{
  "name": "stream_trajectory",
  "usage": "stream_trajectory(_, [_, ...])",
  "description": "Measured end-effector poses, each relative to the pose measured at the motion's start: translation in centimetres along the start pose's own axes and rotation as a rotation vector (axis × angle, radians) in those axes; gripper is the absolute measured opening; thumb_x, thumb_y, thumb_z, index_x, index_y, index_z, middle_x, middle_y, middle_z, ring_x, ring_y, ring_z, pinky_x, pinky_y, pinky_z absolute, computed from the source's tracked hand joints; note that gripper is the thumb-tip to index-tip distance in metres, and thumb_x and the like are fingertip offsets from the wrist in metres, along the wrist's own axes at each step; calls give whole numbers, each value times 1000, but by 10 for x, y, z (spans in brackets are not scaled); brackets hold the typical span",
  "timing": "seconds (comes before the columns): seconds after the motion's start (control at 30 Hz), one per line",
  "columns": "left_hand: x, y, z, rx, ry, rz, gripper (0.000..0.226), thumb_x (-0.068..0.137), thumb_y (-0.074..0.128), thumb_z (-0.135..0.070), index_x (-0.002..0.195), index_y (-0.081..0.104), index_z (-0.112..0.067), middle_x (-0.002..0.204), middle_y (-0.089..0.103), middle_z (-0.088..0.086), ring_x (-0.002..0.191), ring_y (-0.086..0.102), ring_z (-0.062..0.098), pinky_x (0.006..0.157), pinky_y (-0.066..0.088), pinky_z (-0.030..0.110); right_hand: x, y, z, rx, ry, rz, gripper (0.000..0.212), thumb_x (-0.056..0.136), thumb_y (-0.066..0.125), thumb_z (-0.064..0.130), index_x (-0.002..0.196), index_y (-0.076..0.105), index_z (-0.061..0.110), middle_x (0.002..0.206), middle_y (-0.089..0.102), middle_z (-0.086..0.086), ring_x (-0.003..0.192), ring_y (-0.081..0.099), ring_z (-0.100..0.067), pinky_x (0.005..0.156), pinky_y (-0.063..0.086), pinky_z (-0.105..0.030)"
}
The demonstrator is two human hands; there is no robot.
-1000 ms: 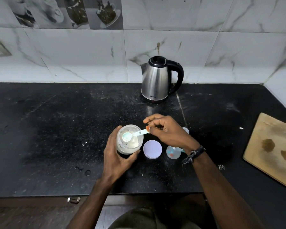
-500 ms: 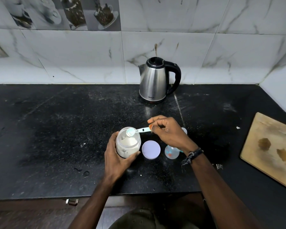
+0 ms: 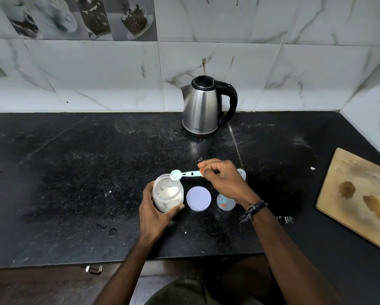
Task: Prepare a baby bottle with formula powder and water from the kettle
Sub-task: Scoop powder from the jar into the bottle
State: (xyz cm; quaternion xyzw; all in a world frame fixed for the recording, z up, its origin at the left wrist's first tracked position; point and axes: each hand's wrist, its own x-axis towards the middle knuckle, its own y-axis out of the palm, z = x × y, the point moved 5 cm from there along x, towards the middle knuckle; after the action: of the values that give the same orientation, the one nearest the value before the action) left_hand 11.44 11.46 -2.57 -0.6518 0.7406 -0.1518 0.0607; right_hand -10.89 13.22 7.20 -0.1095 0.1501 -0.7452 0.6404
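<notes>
Scooping formula is the step in hand, judging by the setup: left hand wraps round the clear powder jar, fingers and thumb curled on its sides, jar tipped a bit toward the person w/ its mouth open. Right hand pinches the handle end of the pale measuring scoop betw. thumb and fingertips; the scoop's bowl sits just over the jar's far rim, some powder in it, tho how full is hard to tell. Baby bottle stands on the black counter just right of the lilac lid, partly hidden under the right wrist, so whether its mouth is open can't be told from here. Kettle is well back by the wall, untouched; water looks not yet added. To do this well: keep the bowl level, don't flick it, since the counter already shows white specks. Probably worth levelling the scoop against the jar's rim before leaving it, so the dose is right. Then carry it low and short across the lid to the bottle, and move the wrist clear first so the neck is visible. Tip slowly over the centre, as the neck is likely narrow and powder spills easily. Left hand should hold the jar steady till the scoop is clear, then could steady the bottle.
</notes>
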Motion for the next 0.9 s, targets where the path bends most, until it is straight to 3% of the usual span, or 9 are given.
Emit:
stream_trajectory(0.13, [0, -1, -3, 3, 19, -4, 109, 51, 94, -54, 143, 43, -25, 135, 59, -15, 122, 57, -3, 104, 47, 19, -2, 0, 0, 13, 5, -6, 30, 95, 62, 7, 71, 70, 23, 113, 70, -1, 101, 64, -8, 86, 48, -22])
stream_trajectory(0.23, [-6, -3, -14, 5, 62, -51, 125, 49, 91, -63, 152, 30, -28, 152, 43, -14, 139, 41, -5, 112, 30, 7, -2, -4, 0, 29, 5, -13, 29, 95, 61, 6, 73, 71, 22, 115, 71, -2, 97, 63, -3, 83, 46, -17])
stream_trajectory(0.3, [-11, -3, -27, 2, 115, -100, 132, 52, 89, -64, 158, 26, -16, 163, 34, -2, 151, 33, 8, 119, 23, 9, -4, -10, 0, 52, -4, -32, 26, 95, 61, 4, 77, 73, 17, 116, 71, -3, 94, 63, 0, 81, 47, -15])
stream_trajectory(0.47, [-21, 17, -67, -14, 263, -150, 121, 65, 91, -45, 157, 26, -1, 164, 34, 11, 153, 34, 27, 125, 31, 48, -10, -34, -6, 127, 8, -103, 16, 95, 59, 1, 93, 75, -2, 117, 72, -2, 100, 65, -4, 85, 54, -23])
stream_trajectory(0.63, [-29, 60, -88, -82, 247, -49, 108, 73, 86, -42, 155, 32, 1, 161, 40, 11, 154, 34, 22, 126, 25, 31, -24, -62, -11, 148, 11, -193, 18, 95, 57, -1, 95, 75, -5, 116, 72, -2, 89, 65, -5, 76, 54, -19])
stream_trajectory(0.77, [-31, 93, -84, -97, 192, 54, 107, 71, 87, -46, 156, 31, -14, 161, 39, 0, 152, 35, 10, 123, 26, 22, -36, -81, -24, 179, 42, -262, 18, 96, 58, 2, 93, 75, -3, 116, 72, -1, 86, 63, -14, 73, 52, -25])
stream_trajectory(0.9, [-30, 125, -71, 0, 113, 230, 122, 68, 96, -41, 160, 20, -13, 164, 28, -5, 148, 25, -3, 118, 16, 5, -44, -98, -37, 162, 39, -315, 18, 97, 58, 3, 98, 76, -2, 114, 73, -1, 103, 68, -9, 89, 55, -28])
